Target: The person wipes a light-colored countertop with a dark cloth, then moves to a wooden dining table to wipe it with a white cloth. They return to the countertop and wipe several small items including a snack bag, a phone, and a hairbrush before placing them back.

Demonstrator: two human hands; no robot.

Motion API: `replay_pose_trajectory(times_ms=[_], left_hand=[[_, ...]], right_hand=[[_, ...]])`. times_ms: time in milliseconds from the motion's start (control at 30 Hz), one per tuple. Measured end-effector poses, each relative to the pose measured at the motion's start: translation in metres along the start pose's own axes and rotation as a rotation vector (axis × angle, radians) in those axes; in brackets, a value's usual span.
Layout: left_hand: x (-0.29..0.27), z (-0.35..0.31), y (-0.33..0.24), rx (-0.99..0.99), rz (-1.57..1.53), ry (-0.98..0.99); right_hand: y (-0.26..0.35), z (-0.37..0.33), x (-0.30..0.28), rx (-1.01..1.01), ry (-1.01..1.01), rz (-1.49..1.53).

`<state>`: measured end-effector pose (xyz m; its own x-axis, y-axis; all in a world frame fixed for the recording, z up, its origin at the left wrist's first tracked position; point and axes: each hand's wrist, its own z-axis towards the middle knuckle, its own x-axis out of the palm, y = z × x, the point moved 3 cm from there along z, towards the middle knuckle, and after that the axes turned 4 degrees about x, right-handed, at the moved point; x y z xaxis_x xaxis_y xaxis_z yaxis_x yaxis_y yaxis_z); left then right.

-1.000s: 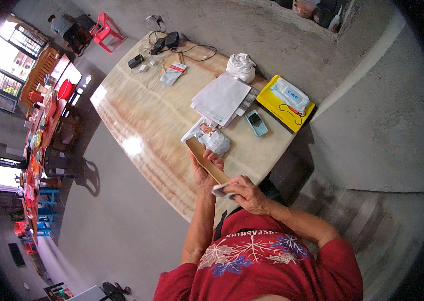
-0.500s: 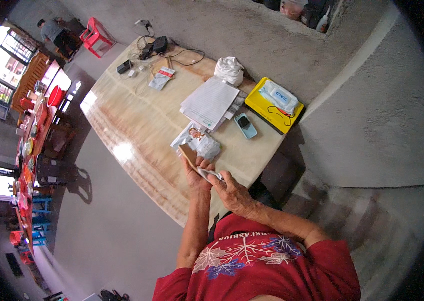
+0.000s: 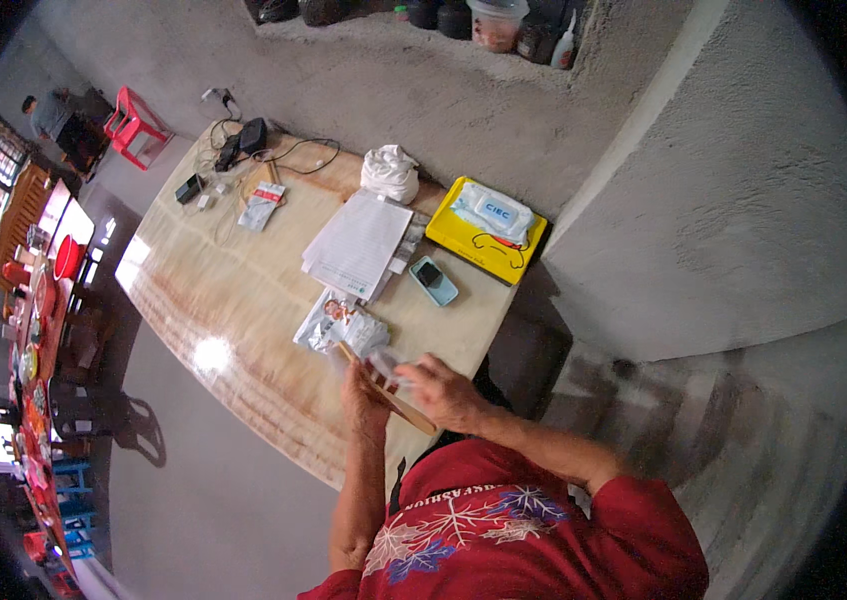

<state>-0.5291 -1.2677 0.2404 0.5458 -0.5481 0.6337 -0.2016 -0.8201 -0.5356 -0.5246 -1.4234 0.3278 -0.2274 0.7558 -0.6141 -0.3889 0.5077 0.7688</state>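
Near the table's front edge, my left hand is closed around a long, flat tan piece that looks like wood. It slants from upper left to lower right. My right hand pinches a thin whitish wipe or tissue against or just above the tan piece; blur hides whether they touch. Just beyond my hands lies a white plastic pouch with a small figure printed on it. Farther on are sheets of paper and a light-blue phone.
The table also bears a yellow box with a wipes pack on top, a white cloth bundle, a small packet and tangled cables. A rough grey wall stands behind. Another person is far left near a red chair.
The view has shifted, so the table's things appear farther left and lower. The tan piece has turned and shows more of its length. My right hand has drawn slightly away from my left fingers.
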Motion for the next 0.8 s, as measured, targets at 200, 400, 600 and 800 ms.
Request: replay_pose_trajectory(times_ms=[200, 400, 600, 800], left_hand=[[-0.008, 0.029, 0.024, -0.106, -0.244, -0.13], [-0.004, 0.043, 0.031, -0.077, -0.143, -0.228], [0.037, 0.062, 0.078, -0.018, 0.046, -0.075], [0.054, 0.099, 0.126, 0.1, 0.449, -0.176]], right_hand=[[-0.002, -0.006, 0.008, -0.192, 0.041, -0.277], [-0.063, -0.034, 0.009, 0.129, 0.167, -0.005], [-0.124, -0.013, -0.02, 0.602, 0.26, 0.429], [-0.175, -0.013, -0.035, 0.573, 0.235, 0.286]])
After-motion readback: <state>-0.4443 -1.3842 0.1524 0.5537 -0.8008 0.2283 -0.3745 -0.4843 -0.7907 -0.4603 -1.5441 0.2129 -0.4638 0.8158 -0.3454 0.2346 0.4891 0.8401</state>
